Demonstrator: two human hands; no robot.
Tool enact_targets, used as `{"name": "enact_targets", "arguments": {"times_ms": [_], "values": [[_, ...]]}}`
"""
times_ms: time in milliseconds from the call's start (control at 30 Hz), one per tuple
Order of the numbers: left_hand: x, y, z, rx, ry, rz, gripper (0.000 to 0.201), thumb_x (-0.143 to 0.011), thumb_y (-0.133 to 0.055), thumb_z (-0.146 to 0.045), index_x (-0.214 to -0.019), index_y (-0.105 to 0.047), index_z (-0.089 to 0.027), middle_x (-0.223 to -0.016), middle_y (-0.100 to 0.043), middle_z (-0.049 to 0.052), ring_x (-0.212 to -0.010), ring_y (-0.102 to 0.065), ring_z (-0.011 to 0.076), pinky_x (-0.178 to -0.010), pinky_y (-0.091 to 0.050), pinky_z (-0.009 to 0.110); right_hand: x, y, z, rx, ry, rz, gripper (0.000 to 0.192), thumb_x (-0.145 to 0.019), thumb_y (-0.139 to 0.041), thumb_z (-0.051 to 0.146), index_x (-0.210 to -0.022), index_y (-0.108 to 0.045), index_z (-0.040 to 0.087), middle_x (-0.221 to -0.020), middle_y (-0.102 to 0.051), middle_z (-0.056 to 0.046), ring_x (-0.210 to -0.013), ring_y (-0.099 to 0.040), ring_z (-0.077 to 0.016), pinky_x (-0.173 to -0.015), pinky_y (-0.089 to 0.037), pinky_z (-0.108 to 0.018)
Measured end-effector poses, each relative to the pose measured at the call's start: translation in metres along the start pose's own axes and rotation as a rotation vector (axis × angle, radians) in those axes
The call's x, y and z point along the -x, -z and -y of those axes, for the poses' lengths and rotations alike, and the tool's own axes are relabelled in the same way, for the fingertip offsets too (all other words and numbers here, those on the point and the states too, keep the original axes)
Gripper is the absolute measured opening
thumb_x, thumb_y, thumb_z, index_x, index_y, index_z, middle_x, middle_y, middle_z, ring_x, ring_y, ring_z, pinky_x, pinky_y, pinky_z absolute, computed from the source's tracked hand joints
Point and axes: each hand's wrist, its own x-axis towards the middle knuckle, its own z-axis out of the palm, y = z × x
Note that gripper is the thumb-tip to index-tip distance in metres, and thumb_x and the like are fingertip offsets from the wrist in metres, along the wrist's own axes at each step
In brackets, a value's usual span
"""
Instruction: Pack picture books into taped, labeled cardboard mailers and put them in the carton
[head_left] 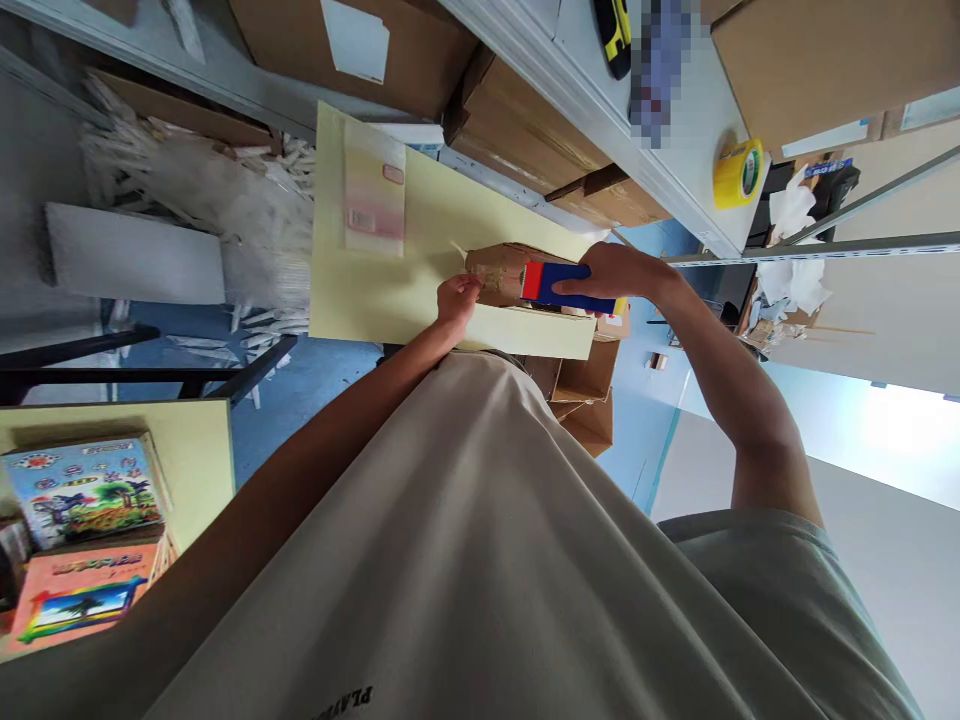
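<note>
Centre of frame: the right hand (619, 272) clasps a red-and-blue tape dispenser (564, 287) against a small brown parcel (501, 270) on the yellow desk (420, 280); the left hand (457, 298), fingers curled, steadies the parcel's near end. Judged step: taping the parcel; next, an even pull along it. A pink sheet (373, 205) lies at upper left, and a yellow tape roll (737, 173) sits on the shelf at upper right.

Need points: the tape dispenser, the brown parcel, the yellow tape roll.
tape dispenser (566, 287), head view, on its blue body below the right hand (622, 272).
brown parcel (499, 273), head view, on its taped end beside the left hand (457, 298).
yellow tape roll (737, 173), head view, on its outer side.
</note>
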Motion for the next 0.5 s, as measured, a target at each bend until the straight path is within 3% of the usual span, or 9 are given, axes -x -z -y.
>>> {"name": "enact_targets", "arguments": {"times_ms": [200, 500], "values": [[-0.0005, -0.0085, 0.0017, 0.011, -0.062, -0.016, 0.015, -0.091, -0.082, -0.022, -0.080, -0.072, -0.024, -0.085, -0.079, 0.005, -0.093, -0.074, 0.0225, -0.089, -0.060, 0.033, 0.0016, -0.0031, -0.0002, -0.049, 0.008, -0.003, 0.078, -0.095, -0.074, 0.095, -0.109, -0.086, 0.019, -0.080, -0.079, -0.015, -0.086, -0.078, -0.0345, -0.079, -0.057, -0.046], [0.0019, -0.0083, 0.0043, -0.027, -0.125, 0.008, 0.017, -0.099, -0.080, -0.020, -0.083, -0.076, -0.024, -0.093, -0.083, 0.005, -0.094, -0.075, 0.0204, -0.093, -0.058, 0.032, 0.0039, -0.0102, 0.0047, -0.064, 0.008, -0.024, 0.081, -0.094, -0.073, 0.097, -0.109, -0.086, 0.019, -0.079, -0.077, -0.015, -0.087, -0.078, -0.0356, -0.083, -0.058, -0.048]]}}
